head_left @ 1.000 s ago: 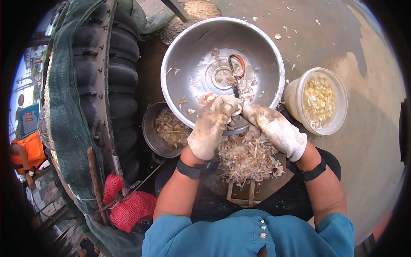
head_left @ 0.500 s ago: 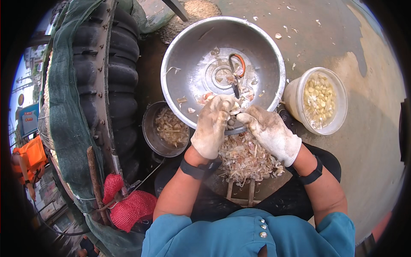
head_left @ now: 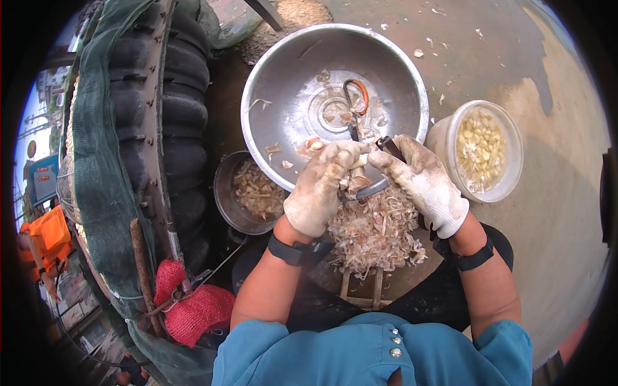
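My left hand (head_left: 324,183), in a soiled white glove, is closed on a garlic clove (head_left: 358,166) at the near rim of a wide metal basin (head_left: 273,83). Some papery skin hangs below the clove. Gloved the same way, my right hand (head_left: 425,180) meets it from the right, thumb at the clove. A short dark tool handle (head_left: 390,148) sticks out of the right hand; the rest of the tool is hidden. Scissors with orange and black handles (head_left: 364,96) lie in the basin among scraps of skin and a few reddish cloves (head_left: 313,145).
Garlic skins (head_left: 373,238) are heaped below my hands, above a wooden stool frame (head_left: 360,300). On the right a white plastic tub (head_left: 440,138) holds peeled cloves. A small metal pot (head_left: 225,199) with scraps stands left, near a black ribbed drum (head_left: 158,116) and red mesh bags (head_left: 201,315).
My right hand has turned and shifted slightly right, and the dark handle now shows in it. The left hand stays near the basin rim, with more of the pale clove exposed.
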Motion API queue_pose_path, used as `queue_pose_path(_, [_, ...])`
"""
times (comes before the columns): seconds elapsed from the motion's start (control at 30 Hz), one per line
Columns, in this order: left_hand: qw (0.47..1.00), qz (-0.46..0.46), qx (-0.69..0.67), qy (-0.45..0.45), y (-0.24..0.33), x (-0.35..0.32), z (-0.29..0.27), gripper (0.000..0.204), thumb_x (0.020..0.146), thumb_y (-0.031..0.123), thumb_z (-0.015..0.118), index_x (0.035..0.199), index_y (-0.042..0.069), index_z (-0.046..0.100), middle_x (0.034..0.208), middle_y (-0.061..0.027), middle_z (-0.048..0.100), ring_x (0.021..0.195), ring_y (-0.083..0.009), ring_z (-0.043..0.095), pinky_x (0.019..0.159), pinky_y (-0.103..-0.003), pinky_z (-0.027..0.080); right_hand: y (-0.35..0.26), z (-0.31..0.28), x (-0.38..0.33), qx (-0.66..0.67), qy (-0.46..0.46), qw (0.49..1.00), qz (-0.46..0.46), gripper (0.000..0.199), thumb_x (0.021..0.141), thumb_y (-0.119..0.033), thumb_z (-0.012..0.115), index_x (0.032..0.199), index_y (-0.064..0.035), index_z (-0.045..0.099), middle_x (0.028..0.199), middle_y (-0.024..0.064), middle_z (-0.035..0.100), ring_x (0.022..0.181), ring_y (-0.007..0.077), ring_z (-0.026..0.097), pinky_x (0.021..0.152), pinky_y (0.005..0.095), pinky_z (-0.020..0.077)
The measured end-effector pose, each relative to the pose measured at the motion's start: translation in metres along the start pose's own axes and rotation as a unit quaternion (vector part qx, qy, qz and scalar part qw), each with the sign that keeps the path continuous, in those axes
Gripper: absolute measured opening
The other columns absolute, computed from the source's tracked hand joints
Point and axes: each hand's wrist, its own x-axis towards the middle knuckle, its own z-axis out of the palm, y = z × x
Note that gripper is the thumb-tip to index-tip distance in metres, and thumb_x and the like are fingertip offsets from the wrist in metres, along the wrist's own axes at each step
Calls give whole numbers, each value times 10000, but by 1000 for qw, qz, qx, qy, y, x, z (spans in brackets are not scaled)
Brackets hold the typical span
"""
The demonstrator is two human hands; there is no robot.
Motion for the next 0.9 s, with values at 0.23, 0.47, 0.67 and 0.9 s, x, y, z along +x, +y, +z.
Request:
queue_pose_path(0.23, [987, 149, 62, 28, 9, 0, 7, 379, 1058, 223, 379, 1266, -39, 555, 1089, -103, 631, 942, -172, 603, 886, -284, 461, -1, 10, 0, 168, -71, 983, -5, 405, 931, -308, 662, 1201, -10, 606, 1058, 77, 659, 947, 106, 578, 828, 282, 489])
queue_pose_path(0.47, [978, -40, -205, 13, 13, -1, 10, 368, 1055, 223, 393, 1262, -29, 563, 1052, -89, 637, 916, -138, 591, 850, -259, 467, 11, 3, -6, 402, -113, 906, 64, 270, 973, -243, 605, 1167, -57, 595, 820, -46, 546, 610, -8, 422, 493, 145, 305])
queue_pose_path(0.67, [997, 58, -10, 52, 25, 4, 7, 271, 950, 4, 453, 1148, -25, 636, 918, -47, 626, 830, -153, 588, 802, -262, 467, 5, -9, -10, 410, -78, 906, 76, 185, 982, -220, 585, 1089, -74, 627, 774, -75, 513, 585, -17, 394, 468, 138, 272])
queue_pose_path(0.9, [961, -72, -267, 16, 14, 3, 6, 408, 941, 161, 585, 1285, -37, 486, 1154, -103, 628, 902, -146, 607, 797, -233, 476, 21, -58, -8, -120, 272, 955, 0, 354, 919, -343, 650, 1123, -55, 622, 857, 111, 652, 734, 196, 646, 694, 324, 503])
